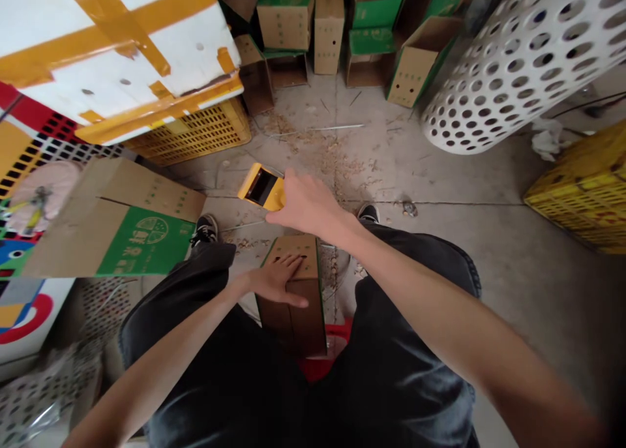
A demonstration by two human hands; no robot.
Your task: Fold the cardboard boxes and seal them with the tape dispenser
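My right hand [315,207] is closed around a yellow handheld tool [264,187] with a dark panel on its face; its exact kind is unclear. It is held above the floor, beyond a small brown cardboard box [296,324] with green edges. That box stands between my legs. My left hand [276,282] lies on the box with fingers spread, touching its top part and near face. The tool and the box are apart. Left of my left foot is a larger cardboard box [73,220] with a green printed panel.
White foam boxes [186,44] with orange tape sit on a yellow crate [195,132]. Several green-and-brown cartons [328,34] stand at the back. A white perforated basket [513,63] and another yellow crate [587,187] are on the right. Scraps litter the concrete floor [440,180].
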